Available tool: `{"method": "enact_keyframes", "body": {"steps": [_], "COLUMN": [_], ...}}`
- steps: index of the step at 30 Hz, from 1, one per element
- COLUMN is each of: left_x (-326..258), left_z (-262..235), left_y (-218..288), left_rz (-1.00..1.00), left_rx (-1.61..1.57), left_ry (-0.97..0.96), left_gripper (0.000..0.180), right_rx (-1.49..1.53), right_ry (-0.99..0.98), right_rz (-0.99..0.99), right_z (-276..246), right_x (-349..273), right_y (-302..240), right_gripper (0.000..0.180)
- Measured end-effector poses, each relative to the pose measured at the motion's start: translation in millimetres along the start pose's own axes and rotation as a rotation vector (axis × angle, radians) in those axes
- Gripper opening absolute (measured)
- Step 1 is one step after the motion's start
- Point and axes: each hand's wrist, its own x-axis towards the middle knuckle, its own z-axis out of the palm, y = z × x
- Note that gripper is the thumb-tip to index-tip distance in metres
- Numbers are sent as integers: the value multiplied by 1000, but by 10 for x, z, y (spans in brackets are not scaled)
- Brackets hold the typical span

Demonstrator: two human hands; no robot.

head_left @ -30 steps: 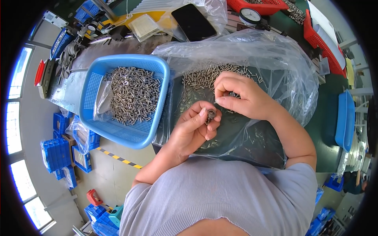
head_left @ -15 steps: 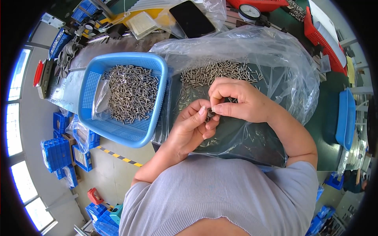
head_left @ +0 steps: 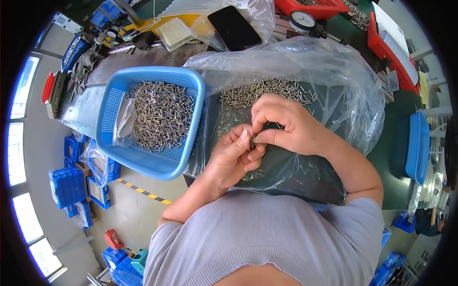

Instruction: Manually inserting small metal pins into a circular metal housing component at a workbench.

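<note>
Small metal pin at frame centre, pinched between both hands above the dark tray. Only a short grey stub visible between the fingertips; rest hidden by fingers. Long axis not clear, too small and too covered to call which way it points. Colour dull silver-grey, same as the loose stock around it.

Right hand right of centre, fingers curled, thumb and forefinger closed on the pin from the right. Left hand just below and left of it, thumb and forefinger tips pressed to the same pin from the left, other fingers folded under. Hands touching at the fingertips.

Under the hands: dark tray lined with a clear plastic bag, bag walls puffed up toward the upper right. Heap of loose pins in the bag just above the hands, short cylinders lying at mixed angles, mostly near horizontal. A few stray ones lower in the bag, right of the left wrist.

Left of centre: blue mesh basket, touching the bag's left edge, holding a second heap of pins, mixed directions, plus a small crumpled clear bag at its left side.

Top of frame: black phone, dial gauge, red baskets at upper right. Blue tray at right edge. Blue crates on the floor, lower left.
</note>
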Motion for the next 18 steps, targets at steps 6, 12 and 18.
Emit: {"method": "enact_keyframes", "body": {"steps": [6, 12, 18], "left_x": [-45, -24, -27], "left_z": [38, 33, 18], "left_y": [-13, 17, 14], "left_rz": [51, 39, 22], "left_rx": [10, 22, -21], "left_ry": [74, -3, -30], "left_gripper": [30, 22, 20], "right_rx": [46, -378, -629], "right_ry": [-29, 109, 79], "right_rz": [42, 41, -76], "right_z": [-60, -86, 16], "right_x": [-5, -5, 18], "right_y": [-52, 196, 257], "right_gripper": [12, 15, 17]}}
